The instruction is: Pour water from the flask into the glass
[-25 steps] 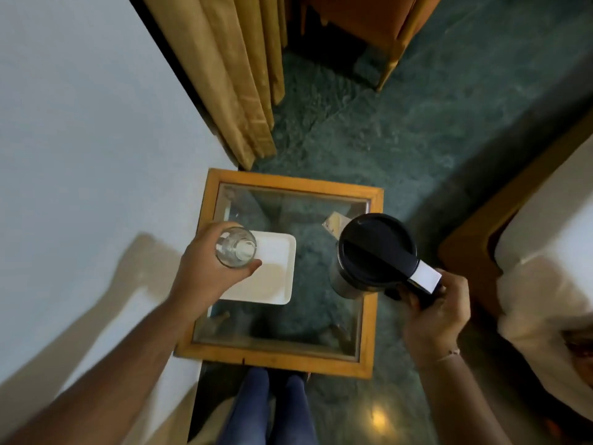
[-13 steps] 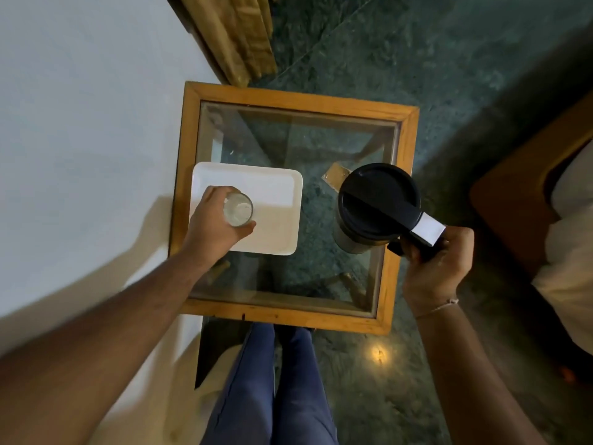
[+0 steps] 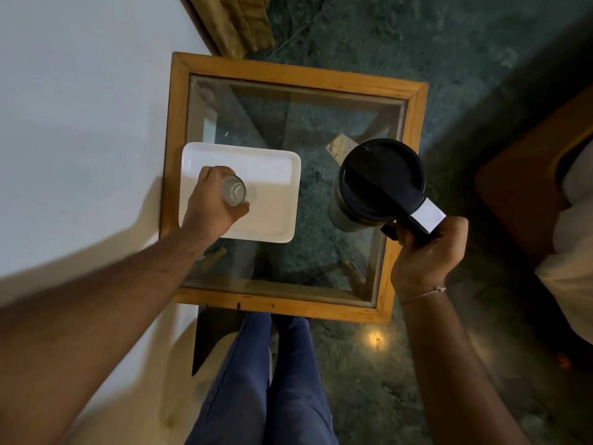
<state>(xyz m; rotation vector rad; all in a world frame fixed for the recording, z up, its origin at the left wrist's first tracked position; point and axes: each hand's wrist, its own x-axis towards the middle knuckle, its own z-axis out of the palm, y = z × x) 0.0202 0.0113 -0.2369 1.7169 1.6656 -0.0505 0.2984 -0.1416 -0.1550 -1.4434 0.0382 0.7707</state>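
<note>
- We observed the left hand [image 3: 211,200] reaching forward from the lower left, forearm extended across the near-left corner of the bench [image 3: 288,69], a glass-topped square with a wooden frame.
- Its fingers [image 3: 239,208] were curled around the glass [image 3: 233,194], thumb on the near side and the others wrapped over the far side, clamped on its wall.
- The glass stood upright, mouth facing up, over the left part of a white tray [image 3: 276,175]; we could not tell whether its base was touching the tray or held just above it.
- The tray lay on the left half of the bench top, against the left frame rail.
- We observed the right hand [image 3: 426,252] raised from the lower right, wrist bent upward, a thin thread bracelet [image 3: 423,295] around the wrist.
- Its fingers were closed in a fist around the handle of the flask [image 3: 378,178], clamped on it beneath the silver end of the lid lever.
- The flask was seen from above, near upright, black lid on, metal body showing under the lid on its left side; it was over the right side of the bench, well apart from the glass. We could not tell whether it rested on the bench or was held above it.
- We noted the person's legs [image 3: 272,380] in blue trousers below the near edge of the bench, and a green stone floor [image 3: 449,43] around it.
</note>
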